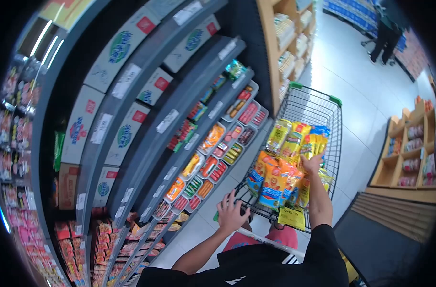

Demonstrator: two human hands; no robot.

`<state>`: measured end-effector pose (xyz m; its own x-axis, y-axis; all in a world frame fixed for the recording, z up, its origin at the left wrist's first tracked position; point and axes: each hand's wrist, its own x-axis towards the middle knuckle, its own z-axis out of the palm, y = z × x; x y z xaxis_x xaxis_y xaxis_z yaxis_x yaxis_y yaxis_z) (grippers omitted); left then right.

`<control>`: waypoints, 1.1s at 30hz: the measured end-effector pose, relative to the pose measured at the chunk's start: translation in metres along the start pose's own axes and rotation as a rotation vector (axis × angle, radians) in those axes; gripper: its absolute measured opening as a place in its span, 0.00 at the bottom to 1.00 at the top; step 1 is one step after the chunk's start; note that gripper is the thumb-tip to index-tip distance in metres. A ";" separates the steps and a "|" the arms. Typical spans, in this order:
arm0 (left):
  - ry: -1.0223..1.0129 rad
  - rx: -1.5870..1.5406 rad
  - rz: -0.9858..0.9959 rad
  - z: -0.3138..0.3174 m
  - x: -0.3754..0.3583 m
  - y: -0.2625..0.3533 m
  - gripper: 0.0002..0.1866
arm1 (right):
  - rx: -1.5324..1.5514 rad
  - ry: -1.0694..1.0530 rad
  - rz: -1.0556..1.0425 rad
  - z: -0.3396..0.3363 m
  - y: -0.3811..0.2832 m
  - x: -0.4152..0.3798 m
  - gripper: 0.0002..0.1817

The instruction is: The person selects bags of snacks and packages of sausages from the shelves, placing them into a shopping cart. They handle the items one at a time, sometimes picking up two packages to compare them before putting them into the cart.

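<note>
My right hand (312, 164) reaches into the shopping cart (336, 124), its fingers around the lower end of a yellow-and-blue snack bag (317, 139). Left of it in the cart lie other yellow bags (293, 138) and a clear-and-yellow pack (278, 135). Nearer to me are several orange-and-blue snack bags (275, 184). A yellow price sign (291, 217) hangs at the cart's near end. My left hand (232, 214) is open with fingers spread, holding nothing, just left of the cart's near corner.
Dark shelves (146, 119) with boxes and price tags rise on the left. Trays of wrapped snacks (209, 166) line their lower edge. A wooden rack (277, 62) stands beyond the cart, another wooden shelf (409, 143) at right. A person (384, 33) stands far off on the tiled floor.
</note>
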<state>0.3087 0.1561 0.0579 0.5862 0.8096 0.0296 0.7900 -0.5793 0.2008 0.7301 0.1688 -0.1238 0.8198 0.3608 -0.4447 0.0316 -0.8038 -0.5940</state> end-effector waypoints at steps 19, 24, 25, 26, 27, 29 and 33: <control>-0.022 -0.055 -0.026 0.006 -0.011 -0.010 0.27 | -0.143 0.065 -0.841 -0.036 0.028 -0.327 0.32; -0.002 -0.044 -0.014 0.006 -0.015 -0.013 0.28 | -0.090 -0.006 -0.696 -0.037 0.022 -0.340 0.35; -0.012 -0.050 -0.012 0.006 -0.017 -0.013 0.28 | -0.049 -0.037 -0.668 -0.040 0.019 -0.337 0.36; -0.017 -0.052 -0.008 0.005 -0.017 -0.014 0.28 | -0.101 0.002 -0.712 -0.044 0.014 -0.342 0.37; -0.024 -0.054 -0.007 0.005 -0.017 -0.015 0.28 | -0.167 0.056 -0.738 -0.044 0.012 -0.344 0.38; -0.052 -0.069 -0.014 0.006 -0.018 -0.016 0.28 | -0.308 0.150 -0.782 -0.043 0.015 -0.352 0.40; -0.027 -0.087 -0.013 0.012 -0.020 -0.017 0.27 | -0.376 0.128 -0.792 -0.032 0.024 -0.350 0.45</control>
<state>0.2852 0.1484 0.0418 0.5817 0.8134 0.0002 0.7795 -0.5576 0.2854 0.4624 0.0084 0.0392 0.5343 0.8398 0.0959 0.7848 -0.4507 -0.4255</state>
